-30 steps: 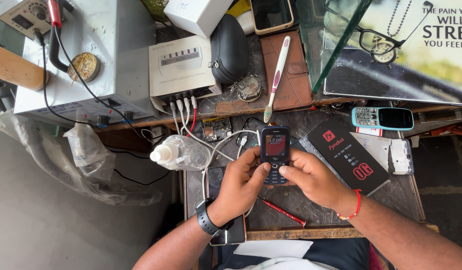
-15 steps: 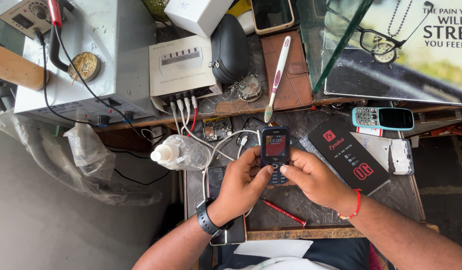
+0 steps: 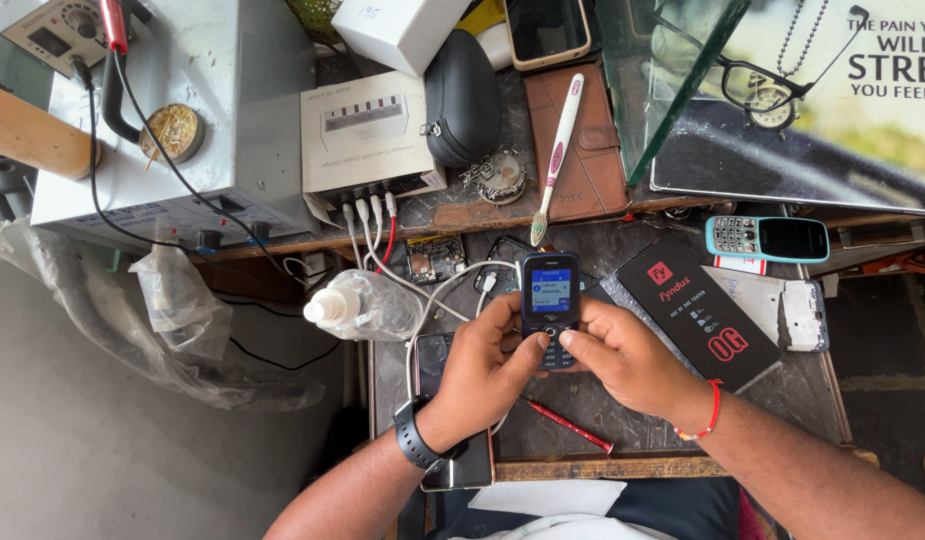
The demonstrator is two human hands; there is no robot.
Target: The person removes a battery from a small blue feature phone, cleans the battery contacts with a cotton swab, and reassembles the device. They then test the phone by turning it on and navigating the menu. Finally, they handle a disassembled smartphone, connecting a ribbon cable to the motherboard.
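Left hand [image 3: 488, 372] and right hand [image 3: 628, 358] both closed around a dark blue keypad phone [image 3: 550, 307], screen lit, thumbs on the keys, held low over the dark work mat [image 3: 583, 405] beside a red pen [image 3: 568, 426]. Just left: clear plastic bottle [image 3: 368, 305]; right: black flat box [image 3: 701, 310]. Farther back: toothbrush [image 3: 556, 152], light blue keypad phone [image 3: 768, 239].

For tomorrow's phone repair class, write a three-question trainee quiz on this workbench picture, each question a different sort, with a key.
1. True or false: both hands hold the dark blue keypad phone.
2. Which lies right of it? A) clear plastic bottle B) black box C) toothbrush
3. Fill in: the left hand has a black ___ on its wrist.

Key: 1 true; 2 B; 3 watch. The right hand presses the keys.
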